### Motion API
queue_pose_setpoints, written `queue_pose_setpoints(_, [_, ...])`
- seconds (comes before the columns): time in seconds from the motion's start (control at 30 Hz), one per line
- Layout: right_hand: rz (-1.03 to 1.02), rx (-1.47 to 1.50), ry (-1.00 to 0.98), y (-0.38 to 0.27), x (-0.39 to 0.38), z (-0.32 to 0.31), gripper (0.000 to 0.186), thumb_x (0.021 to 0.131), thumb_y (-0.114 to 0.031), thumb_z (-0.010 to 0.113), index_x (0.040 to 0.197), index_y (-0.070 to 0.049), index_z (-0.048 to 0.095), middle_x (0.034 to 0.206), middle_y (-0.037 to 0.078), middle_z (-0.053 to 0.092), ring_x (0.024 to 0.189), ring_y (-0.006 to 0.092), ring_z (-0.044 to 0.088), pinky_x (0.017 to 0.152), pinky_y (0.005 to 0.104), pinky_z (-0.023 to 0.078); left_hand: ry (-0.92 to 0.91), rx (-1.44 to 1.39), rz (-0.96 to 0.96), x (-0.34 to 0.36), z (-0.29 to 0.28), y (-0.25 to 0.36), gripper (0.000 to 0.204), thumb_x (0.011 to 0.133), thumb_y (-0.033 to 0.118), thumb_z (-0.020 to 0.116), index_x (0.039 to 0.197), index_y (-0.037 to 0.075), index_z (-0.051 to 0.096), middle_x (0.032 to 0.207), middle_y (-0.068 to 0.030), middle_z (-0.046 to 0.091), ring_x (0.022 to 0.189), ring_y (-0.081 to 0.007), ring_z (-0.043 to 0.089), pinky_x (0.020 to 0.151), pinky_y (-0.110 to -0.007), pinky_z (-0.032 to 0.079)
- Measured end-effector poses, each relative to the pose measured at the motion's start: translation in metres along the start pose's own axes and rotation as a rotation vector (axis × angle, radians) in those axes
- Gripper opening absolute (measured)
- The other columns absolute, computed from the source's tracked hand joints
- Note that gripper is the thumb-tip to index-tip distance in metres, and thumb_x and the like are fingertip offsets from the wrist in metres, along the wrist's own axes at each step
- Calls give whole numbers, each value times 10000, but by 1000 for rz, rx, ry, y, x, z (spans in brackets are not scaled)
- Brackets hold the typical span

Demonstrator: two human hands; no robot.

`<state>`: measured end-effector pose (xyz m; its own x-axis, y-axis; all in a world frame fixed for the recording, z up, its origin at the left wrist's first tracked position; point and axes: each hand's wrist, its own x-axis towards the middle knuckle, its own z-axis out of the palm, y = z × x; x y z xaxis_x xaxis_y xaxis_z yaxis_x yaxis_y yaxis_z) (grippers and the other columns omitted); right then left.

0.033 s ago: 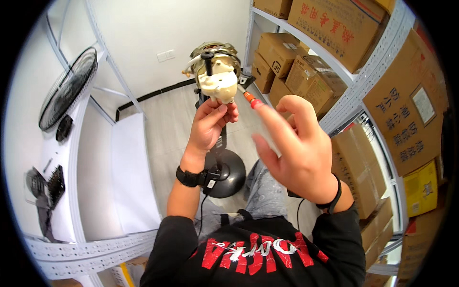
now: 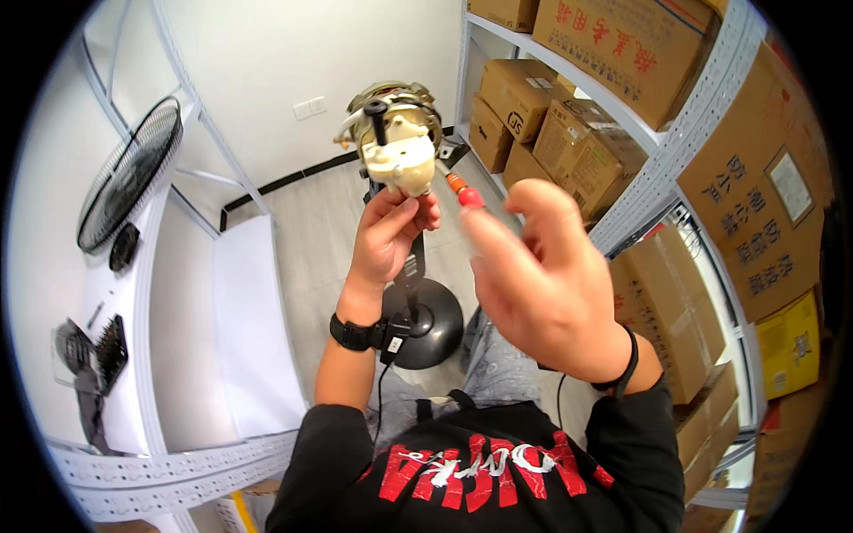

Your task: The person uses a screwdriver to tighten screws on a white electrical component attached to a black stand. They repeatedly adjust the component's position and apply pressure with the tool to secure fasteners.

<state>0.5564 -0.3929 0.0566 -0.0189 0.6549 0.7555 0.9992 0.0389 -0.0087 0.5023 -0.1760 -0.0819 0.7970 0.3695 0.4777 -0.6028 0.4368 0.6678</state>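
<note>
A cream-coloured fan motor housing [image 2: 402, 160] with a black knob on top stands on a dark pole over a round black base [image 2: 422, 329]. My left hand [image 2: 391, 226] is closed, its thumb and fingers pinching the underside of the housing. At the housing's right side sits a screwdriver [image 2: 456, 184] with an orange-striped handle and a red end; where its tip meets the housing is too small to make out. My right hand [image 2: 542, 275], blurred, has its index fingertip at the red end. The middle finger is raised away, and the thumb is partly hidden.
A fan grille [image 2: 129, 178] leans on the white shelf [image 2: 133, 355] at left, near a black brush [image 2: 109, 354]. Cardboard boxes [image 2: 569, 142] fill the racks on the right. A black cable [image 2: 380, 404] hangs from my left wrist.
My right hand has shifted slightly left and its thumb has drawn in. The housing and screwdriver appear a little further left in view. My left hand keeps its hold.
</note>
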Motion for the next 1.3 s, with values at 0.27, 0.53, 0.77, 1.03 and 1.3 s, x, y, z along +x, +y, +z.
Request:
queue_pose_setpoints(0.27, [-48,1,78,13,-15,6,324,683,-8,690,1006,-21,659,831,97,492,588,199,528,496,301,452,99,25,19,-5,17,4,219,1011,147,529,1135,-5,627,1038,-109,653,930,-202,622,820,-347,507])
queue_pose_setpoints(0.53, [-3,-79,140,11,-4,9,299,699,-59,687,996,-42,654,842,84,502,578,174,493,446,271,397,62,51,24,-4,12,5,229,1008,167,540,1103,-19,633,1024,-115,632,903,-195,600,819,-334,490])
queue_pose_setpoints(0.77, [-119,93,32,12,-12,4,330,662,26,705,988,3,661,927,122,569,690,215,578,537,270,492,96,1,7,-3,15,6,209,1002,155,565,1119,-5,628,1052,-113,635,909,-216,623,823,-351,515])
queue_pose_setpoints(1.03, [-26,-141,91,14,-3,4,339,700,-100,702,1034,-46,671,847,71,488,555,156,491,441,271,400,59,-7,-8,-2,11,7,209,1017,127,532,1163,-3,603,1045,-101,649,931,-201,637,836,-351,523])
queue_pose_setpoints(1.3, [-99,27,-77,6,-6,-3,363,677,11,730,1031,-34,665,929,112,512,654,199,529,522,309,451,41,-29,-38,-3,5,4,213,1014,138,546,1170,4,600,1061,-96,648,936,-195,637,834,-351,528])
